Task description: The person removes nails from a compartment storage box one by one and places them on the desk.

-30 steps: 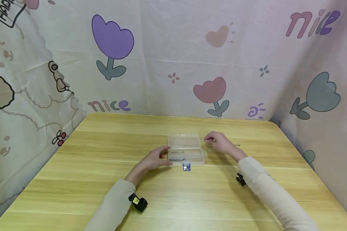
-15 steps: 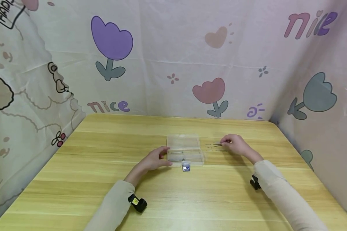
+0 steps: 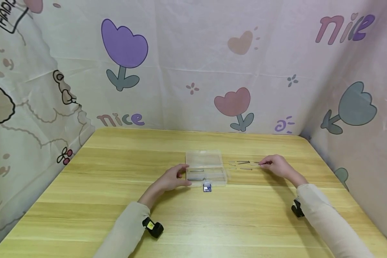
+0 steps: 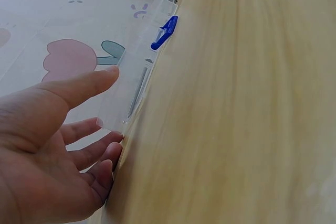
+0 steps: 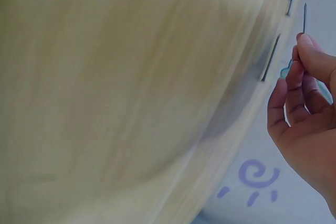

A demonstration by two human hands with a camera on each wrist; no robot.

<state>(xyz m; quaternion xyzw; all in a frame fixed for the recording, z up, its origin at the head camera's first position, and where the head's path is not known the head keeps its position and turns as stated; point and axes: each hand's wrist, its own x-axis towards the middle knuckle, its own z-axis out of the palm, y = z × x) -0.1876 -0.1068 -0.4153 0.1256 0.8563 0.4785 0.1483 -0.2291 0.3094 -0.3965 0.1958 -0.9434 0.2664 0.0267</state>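
Observation:
A clear plastic box [image 3: 206, 168] lies open on the wooden table [image 3: 116, 215], with a few metal pins [image 3: 196, 178] inside and a blue latch [image 3: 207, 187] at its front. My left hand [image 3: 177, 176] rests against the box's left side with relaxed fingers; in the left wrist view this hand [image 4: 113, 106] is spread beside the box [image 4: 142, 77]. To the right of the box, several loose pins [image 3: 242, 163] lie on the table. Just right of them, my right hand [image 3: 271, 164] pinches one thin pin [image 5: 304, 18] between its fingertips.
Cartoon-print fabric walls [image 3: 193, 71] close in the table at the back and on both sides. Another loose pin [image 5: 270, 59] lies on the wood near my right hand. Black wrist cameras [image 3: 153, 226] sit on both sleeves.
My right hand has moved from the box's right edge out to the right, past the loose pins, still pinching a pin. My left hand has stayed at the box.

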